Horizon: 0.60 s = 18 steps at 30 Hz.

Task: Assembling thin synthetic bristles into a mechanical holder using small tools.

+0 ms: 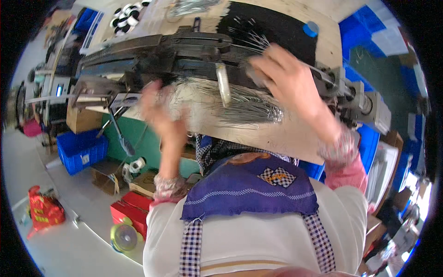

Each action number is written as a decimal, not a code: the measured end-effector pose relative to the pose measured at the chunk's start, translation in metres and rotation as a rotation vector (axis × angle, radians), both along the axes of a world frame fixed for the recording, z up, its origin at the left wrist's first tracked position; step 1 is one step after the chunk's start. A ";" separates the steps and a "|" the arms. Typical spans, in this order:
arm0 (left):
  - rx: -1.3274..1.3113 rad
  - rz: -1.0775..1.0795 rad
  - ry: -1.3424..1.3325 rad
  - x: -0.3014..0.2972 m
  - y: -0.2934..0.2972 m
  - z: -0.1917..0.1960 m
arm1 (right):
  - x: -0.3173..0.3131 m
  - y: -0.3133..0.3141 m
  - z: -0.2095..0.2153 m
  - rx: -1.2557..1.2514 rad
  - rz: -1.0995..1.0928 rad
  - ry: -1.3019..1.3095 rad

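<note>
A long dark metal bench machine (184, 51) runs across the worktable in front of me. My left hand (161, 111) is raised before its left part, near a tangle of fine wires, and motion smears its fingers. My right hand (288, 83) is at the machine's right part, its fingers curled round something greyish and blurred. Just above that hand several thin wires (256, 41) fan out over a black cloth (277, 27). Between my hands lies a bundle of thin metal wires (256, 108) on the tabletop. A pale handle (223, 85) hangs from the machine above this bundle.
Black and white rolls (127, 18) lie at the far left, and a blue round cap (310, 29) sits on the cloth. The machine's grey cylindrical end (369, 106) juts out at the right. A blue crate (82, 150) and a red box (130, 210) stand on the floor.
</note>
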<state>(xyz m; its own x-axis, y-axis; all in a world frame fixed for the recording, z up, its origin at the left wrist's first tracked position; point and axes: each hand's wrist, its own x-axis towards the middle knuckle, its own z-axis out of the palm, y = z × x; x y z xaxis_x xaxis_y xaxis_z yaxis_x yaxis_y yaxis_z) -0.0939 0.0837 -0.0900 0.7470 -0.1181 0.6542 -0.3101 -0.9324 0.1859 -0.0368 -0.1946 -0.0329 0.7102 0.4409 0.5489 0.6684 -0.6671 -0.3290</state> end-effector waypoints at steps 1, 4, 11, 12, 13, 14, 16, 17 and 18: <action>-0.033 0.160 -0.108 -0.011 0.047 -0.003 | -0.018 -0.005 -0.010 0.021 -0.020 0.113; -0.194 0.751 -0.174 -0.061 0.152 -0.017 | -0.023 -0.006 -0.040 -0.034 -0.154 0.268; 0.192 0.506 -0.214 -0.047 0.045 -0.023 | 0.012 -0.023 -0.089 -0.099 -0.280 0.265; 0.187 0.504 -0.229 -0.039 0.042 -0.025 | 0.008 -0.029 -0.093 -0.056 -0.242 0.301; -0.304 0.401 0.008 -0.035 0.038 -0.027 | 0.000 -0.024 -0.080 -0.058 -0.227 0.286; -0.791 0.265 0.243 -0.029 0.037 -0.028 | -0.010 -0.019 -0.061 0.014 -0.194 0.383; -1.499 0.158 0.540 0.007 0.055 -0.036 | -0.027 -0.016 -0.038 0.180 -0.137 0.429; -1.515 0.152 0.537 0.021 0.061 -0.037 | -0.031 -0.018 -0.030 0.164 -0.138 0.423; -1.593 0.128 0.619 0.036 0.066 -0.034 | -0.031 -0.020 -0.023 0.141 -0.160 0.433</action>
